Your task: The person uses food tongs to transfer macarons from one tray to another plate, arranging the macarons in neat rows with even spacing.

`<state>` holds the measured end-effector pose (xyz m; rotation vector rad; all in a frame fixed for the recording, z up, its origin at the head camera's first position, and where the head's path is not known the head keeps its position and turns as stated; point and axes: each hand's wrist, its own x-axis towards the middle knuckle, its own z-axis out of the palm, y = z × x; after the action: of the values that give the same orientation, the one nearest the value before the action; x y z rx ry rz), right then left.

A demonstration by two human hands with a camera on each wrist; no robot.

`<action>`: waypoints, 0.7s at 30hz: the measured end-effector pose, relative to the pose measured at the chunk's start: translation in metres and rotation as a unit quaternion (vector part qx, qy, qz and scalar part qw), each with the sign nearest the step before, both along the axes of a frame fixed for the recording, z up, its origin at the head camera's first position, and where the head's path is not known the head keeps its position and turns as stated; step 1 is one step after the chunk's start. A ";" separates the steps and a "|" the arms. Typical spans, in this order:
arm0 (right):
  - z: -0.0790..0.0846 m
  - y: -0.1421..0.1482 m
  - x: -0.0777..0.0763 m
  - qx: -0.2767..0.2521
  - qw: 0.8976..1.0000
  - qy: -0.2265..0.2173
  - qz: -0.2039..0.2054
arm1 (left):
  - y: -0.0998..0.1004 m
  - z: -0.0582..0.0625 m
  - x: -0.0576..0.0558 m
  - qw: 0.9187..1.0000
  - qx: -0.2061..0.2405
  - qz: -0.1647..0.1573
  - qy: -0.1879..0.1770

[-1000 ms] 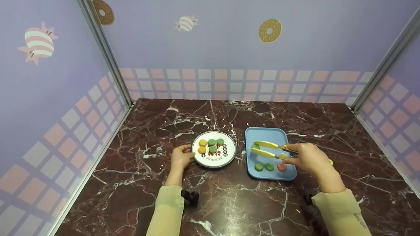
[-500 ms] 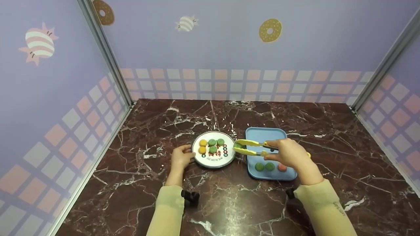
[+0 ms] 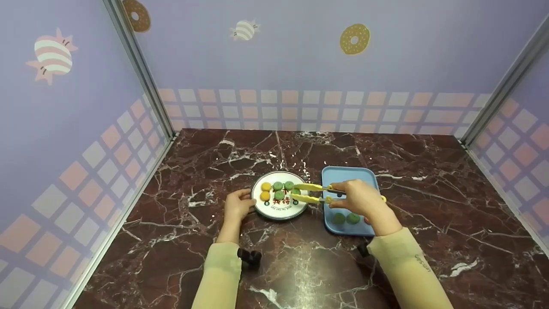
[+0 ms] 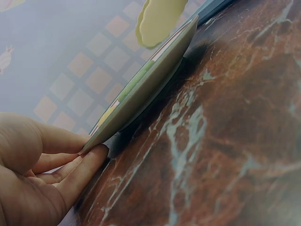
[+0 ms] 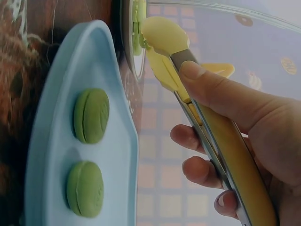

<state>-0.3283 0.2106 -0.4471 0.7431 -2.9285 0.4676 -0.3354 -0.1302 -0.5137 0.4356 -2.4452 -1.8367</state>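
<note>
In the head view my left hand (image 3: 237, 205) pinches the left rim of a white round plate (image 3: 292, 211) with a dark edge and red lettering. The left wrist view shows the thumb over the rim and fingers beneath it. Two yellow macarons (image 3: 265, 195) and several green macarons (image 3: 278, 186) lie on the plate. My right hand (image 3: 360, 199) grips yellow-tipped tongs (image 3: 309, 187), thumb on one arm, fingers on the other. Between the tong tips, over the plate's right side, is a green macaron (image 3: 296, 191); whether it touches the plate I cannot tell.
A blue tray (image 3: 348, 173) stands right of the plate, partly under my right hand. Two green macarons (image 5: 91, 115) lie in it, and a red macaron (image 3: 367, 220) is mostly hidden by the hand. Patterned walls enclose the marbled table (image 3: 206, 262).
My right hand has carried the tongs and a green macaron leftward from the tray to above the plate's right side. My left hand has stayed at the plate's rim.
</note>
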 end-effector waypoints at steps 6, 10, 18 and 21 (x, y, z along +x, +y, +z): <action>-0.004 -0.007 -0.003 -0.003 1.000 0.012 0.020 | 0.000 -0.001 -0.001 1.000 0.012 -0.004 -0.002; -0.006 -0.010 -0.004 -0.002 1.000 0.022 0.022 | 0.000 -0.001 -0.001 1.000 0.016 -0.004 -0.006; -0.009 -0.012 -0.007 0.003 0.999 0.030 0.019 | 0.001 -0.001 0.000 1.000 0.011 -0.004 -0.001; -0.010 -0.013 -0.006 0.000 1.000 0.022 0.012 | 0.001 0.000 0.000 1.000 0.016 -0.003 0.002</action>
<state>-0.3347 0.1975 -0.4569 0.7797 -2.8814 0.4480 -0.3353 -0.1294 -0.5141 0.4253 -2.4211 -1.8791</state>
